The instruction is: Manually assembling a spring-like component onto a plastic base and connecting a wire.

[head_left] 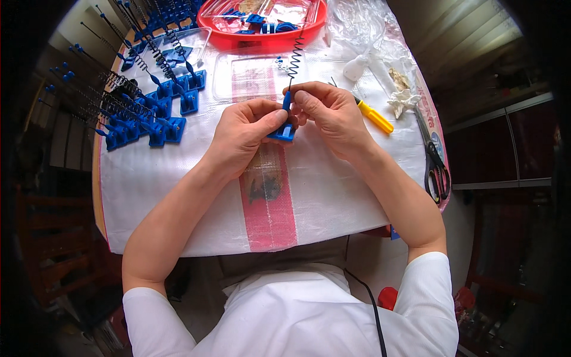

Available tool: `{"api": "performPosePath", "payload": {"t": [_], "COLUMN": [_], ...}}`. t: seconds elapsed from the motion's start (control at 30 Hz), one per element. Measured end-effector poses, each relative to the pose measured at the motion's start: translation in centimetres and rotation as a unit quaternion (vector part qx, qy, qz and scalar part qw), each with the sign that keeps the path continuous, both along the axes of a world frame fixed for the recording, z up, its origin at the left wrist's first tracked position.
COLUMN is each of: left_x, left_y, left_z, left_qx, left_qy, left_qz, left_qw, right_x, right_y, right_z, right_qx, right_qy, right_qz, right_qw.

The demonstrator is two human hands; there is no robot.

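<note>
Between my two hands, over the middle of the table, is a blue plastic stand [283,133] with a square base, a slim blue stem and a black coiled wire rising from the top. The base and stem are gripped by my left hand [244,128], its thumb pressed along the side. My right hand [333,113] is closed at the stem, near where the coil begins, with thumb and forefinger close together. Part of the base is hidden by my fingers. Small white and blue beads [282,62] lie beyond the coil.
Finished-looking blue stands with coils [157,110] crowd the left side. A red tray [262,40] with blue parts is at the far edge. To the right lie a yellow-handled screwdriver [375,116], crumpled tissue [403,101], clear plastic bags [357,30] and black-handled scissors [437,172].
</note>
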State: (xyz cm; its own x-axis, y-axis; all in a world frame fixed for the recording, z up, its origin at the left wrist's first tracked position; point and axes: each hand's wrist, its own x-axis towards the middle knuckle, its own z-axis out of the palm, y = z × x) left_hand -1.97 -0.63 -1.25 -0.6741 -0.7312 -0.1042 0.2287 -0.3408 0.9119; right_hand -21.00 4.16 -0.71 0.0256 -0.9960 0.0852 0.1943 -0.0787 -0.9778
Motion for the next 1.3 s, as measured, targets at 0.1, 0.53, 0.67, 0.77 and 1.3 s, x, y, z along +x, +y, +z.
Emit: {"api": "performPosePath", "payload": {"t": [0.1, 0.53, 0.67, 0.77, 1.3], "left_x": [0.0, -0.1, -0.1, 0.0, 0.0], "left_y": [-0.1, 0.3, 0.1, 0.1, 0.2], "left_z": [-0.3, -0.1, -0.2, -0.3, 0.3], "left_qx": [-0.035, -0.061, -0.046, -0.050, 0.033], "left_qy": [-0.002, -0.018, -0.010, -0.010, 0.048], "left_qz": [0.021, 0.053, 0.042, 0.037, -0.010], "left_qw": [0.999, 0.997, 0.998, 0.998, 0.998], "right_x": [0.1, 0.4, 0.5, 0.3, -0.2], "right_y": [-0.1, 0.1, 0.2, 0.1, 0.0], "right_z": [0.1, 0.2, 0.3, 0.2, -0.3], "right_qx": [-0.012, 0.001, 0.000, 0.008, 0.046], "right_qy": [0.035, 0.049, 0.047, 0.026, -0.068], "right_qz": [-0.014, 0.008, 0.015, 0.025, 0.052], "right_qw": [0.999, 0.999, 0.999, 0.999, 0.995]}}
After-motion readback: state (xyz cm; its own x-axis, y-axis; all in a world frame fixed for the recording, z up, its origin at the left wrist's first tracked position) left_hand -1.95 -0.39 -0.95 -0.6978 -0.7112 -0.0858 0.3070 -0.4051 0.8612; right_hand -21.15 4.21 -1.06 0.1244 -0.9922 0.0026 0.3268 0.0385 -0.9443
